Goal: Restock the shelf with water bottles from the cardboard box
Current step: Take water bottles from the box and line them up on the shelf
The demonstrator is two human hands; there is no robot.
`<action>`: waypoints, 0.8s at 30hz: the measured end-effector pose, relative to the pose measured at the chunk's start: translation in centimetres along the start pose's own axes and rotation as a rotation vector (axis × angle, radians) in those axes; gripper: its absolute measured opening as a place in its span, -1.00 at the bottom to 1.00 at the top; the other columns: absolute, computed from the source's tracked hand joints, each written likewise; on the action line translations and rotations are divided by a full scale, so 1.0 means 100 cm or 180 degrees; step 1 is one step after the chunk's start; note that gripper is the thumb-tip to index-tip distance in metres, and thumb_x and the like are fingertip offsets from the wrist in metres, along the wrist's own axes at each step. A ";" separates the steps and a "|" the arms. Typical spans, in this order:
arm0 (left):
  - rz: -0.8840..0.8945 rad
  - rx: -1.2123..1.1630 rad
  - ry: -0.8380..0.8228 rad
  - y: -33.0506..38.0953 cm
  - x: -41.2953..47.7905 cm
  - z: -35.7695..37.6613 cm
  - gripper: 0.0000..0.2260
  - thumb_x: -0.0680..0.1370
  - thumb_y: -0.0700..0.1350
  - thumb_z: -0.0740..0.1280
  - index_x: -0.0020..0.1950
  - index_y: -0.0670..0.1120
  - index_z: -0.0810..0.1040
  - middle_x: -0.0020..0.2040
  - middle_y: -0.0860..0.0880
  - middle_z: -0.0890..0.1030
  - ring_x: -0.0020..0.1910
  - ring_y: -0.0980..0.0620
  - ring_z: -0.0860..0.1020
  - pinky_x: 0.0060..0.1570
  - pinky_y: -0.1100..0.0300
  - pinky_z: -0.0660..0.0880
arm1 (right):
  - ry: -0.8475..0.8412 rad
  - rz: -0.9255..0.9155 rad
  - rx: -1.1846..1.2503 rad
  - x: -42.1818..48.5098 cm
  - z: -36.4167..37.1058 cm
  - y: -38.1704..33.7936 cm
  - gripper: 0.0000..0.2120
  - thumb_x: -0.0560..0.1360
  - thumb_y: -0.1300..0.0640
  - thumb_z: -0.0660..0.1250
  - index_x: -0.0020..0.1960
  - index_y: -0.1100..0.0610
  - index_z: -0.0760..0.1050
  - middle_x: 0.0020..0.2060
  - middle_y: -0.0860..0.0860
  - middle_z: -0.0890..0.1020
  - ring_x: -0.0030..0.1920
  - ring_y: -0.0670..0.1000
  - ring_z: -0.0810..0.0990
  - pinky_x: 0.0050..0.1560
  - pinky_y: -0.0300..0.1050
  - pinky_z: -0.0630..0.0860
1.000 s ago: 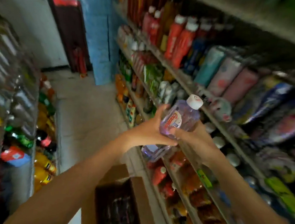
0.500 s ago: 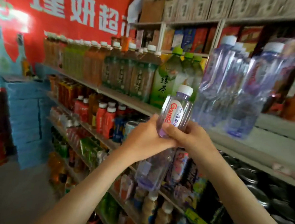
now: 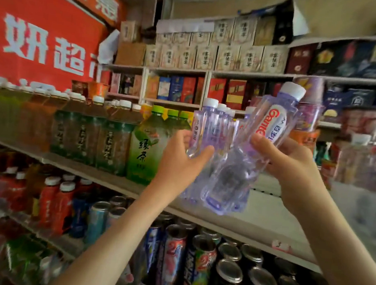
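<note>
**Q:** Where is the water bottle, and what holds it?

**A:** The right hand [image 3: 293, 174] grips a clear, purple-tinted water bottle [image 3: 273, 122] round its waist, with the thumb across the front. The bottle is in the air over the front edge of the shelf [image 3: 285, 210] and is not yet set down.

**Q:** How does it lie?

**A:** It is tilted. Its long axis runs from the white cap, up and to the right, down to the base at lower left, near the shelf's front edge.

**Q:** And the other hand?

**A:** The left hand [image 3: 176, 164] has its thumb and fingers curled round the front bottle [image 3: 197, 125] of a row of matching bottles. That row stands upright on the shelf, just left of the held bottle. Blur hides whether the two bottles touch.

**Q:** What does the next move turn on?

**A:** Probably the bare shelf board to the right of the row, below the right hand, which is the nearer hand. The bottle would need tipping upright and setting base first beside the row. The cardboard box is out of view.
</note>
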State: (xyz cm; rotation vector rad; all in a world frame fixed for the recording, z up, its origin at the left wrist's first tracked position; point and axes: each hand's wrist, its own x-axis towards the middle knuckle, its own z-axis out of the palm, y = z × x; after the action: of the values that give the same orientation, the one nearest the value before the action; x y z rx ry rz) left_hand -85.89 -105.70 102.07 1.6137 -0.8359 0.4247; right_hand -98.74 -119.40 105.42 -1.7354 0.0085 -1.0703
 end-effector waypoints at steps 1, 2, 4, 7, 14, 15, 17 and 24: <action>0.0032 0.0156 0.0021 -0.004 0.004 0.008 -0.46 0.43 0.17 0.37 0.31 0.01 0.29 0.18 0.10 0.40 0.16 0.12 0.42 0.19 0.19 0.40 | 0.0078 -0.0036 -0.0058 0.003 -0.003 0.002 -0.58 0.28 -0.12 0.44 0.03 0.11 0.62 -0.18 0.01 0.72 -0.18 0.01 0.70 -0.20 -0.09 0.60; 0.0053 0.0252 0.0052 -0.009 0.008 0.016 -0.37 0.40 0.20 0.38 0.35 0.00 0.25 0.19 0.10 0.36 0.19 0.09 0.40 0.23 0.13 0.39 | 0.0151 -0.0071 -0.0149 0.005 -0.006 0.005 -0.62 0.31 -0.09 0.44 0.03 0.11 0.61 -0.23 -0.03 0.72 -0.26 -0.10 0.68 -0.27 -0.22 0.54; 0.0032 0.0216 0.0168 -0.013 0.012 0.027 -0.28 0.36 0.21 0.40 0.40 0.01 0.17 0.17 0.12 0.31 0.20 0.08 0.36 0.23 0.12 0.37 | 0.0261 -0.0038 -0.0341 0.012 -0.009 0.012 -0.71 0.36 -0.04 0.46 0.02 0.08 0.62 -0.24 -0.05 0.71 -0.28 -0.14 0.66 -0.26 -0.22 0.52; -0.0062 -0.0011 0.0179 -0.016 0.013 0.038 -0.29 0.41 0.06 0.46 0.41 -0.04 0.13 0.13 0.12 0.28 0.11 0.13 0.34 0.06 0.27 0.32 | 0.0251 0.0154 -0.0592 0.017 -0.007 0.023 -0.77 0.38 -0.03 0.46 -0.01 0.03 0.62 -0.17 -0.03 0.72 -0.15 -0.05 0.69 -0.06 -0.01 0.62; 0.0059 -0.0254 0.0433 -0.029 0.016 0.053 -0.33 0.49 0.07 0.37 0.46 -0.10 0.11 0.38 -0.04 0.33 0.31 0.02 0.38 0.22 0.14 0.42 | 0.0107 0.0245 -0.1144 0.019 0.017 0.029 -0.62 0.32 -0.15 0.47 0.02 0.03 0.54 -0.12 -0.06 0.67 -0.10 -0.01 0.65 -0.03 -0.01 0.61; 0.0100 -0.0209 0.0487 -0.029 0.016 0.053 -0.35 0.50 0.08 0.35 0.46 -0.10 0.12 0.37 -0.05 0.34 0.30 0.01 0.39 0.20 0.15 0.42 | 0.0117 0.0257 -0.1263 0.019 0.021 0.027 -0.55 0.32 -0.17 0.46 0.09 0.04 0.48 -0.09 -0.08 0.63 -0.09 -0.05 0.62 -0.03 -0.06 0.58; 0.0149 -0.0159 0.0560 -0.029 0.014 0.053 -0.37 0.52 0.08 0.31 0.47 -0.11 0.11 0.37 -0.05 0.34 0.31 0.00 0.38 0.17 0.19 0.40 | 0.0130 0.0273 -0.1466 0.019 0.026 0.025 -0.40 0.34 -0.20 0.44 0.25 0.06 0.37 -0.04 -0.11 0.56 -0.06 -0.13 0.56 -0.05 -0.16 0.51; 0.0121 -0.0121 0.0591 -0.028 0.012 0.054 -0.35 0.54 0.14 0.24 0.50 -0.11 0.08 0.42 -0.08 0.29 0.36 -0.02 0.33 0.26 0.05 0.41 | 0.0202 0.0242 -0.1809 0.005 0.032 0.036 -0.14 0.35 -0.21 0.42 0.46 0.13 0.12 0.38 0.06 0.26 0.38 0.07 0.29 0.34 -0.01 0.33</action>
State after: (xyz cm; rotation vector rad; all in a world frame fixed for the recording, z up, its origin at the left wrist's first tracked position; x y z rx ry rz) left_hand -83.97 -111.11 99.74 1.4998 -0.7305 0.5732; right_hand -94.67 -118.80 102.79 -2.1804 0.4538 -1.1343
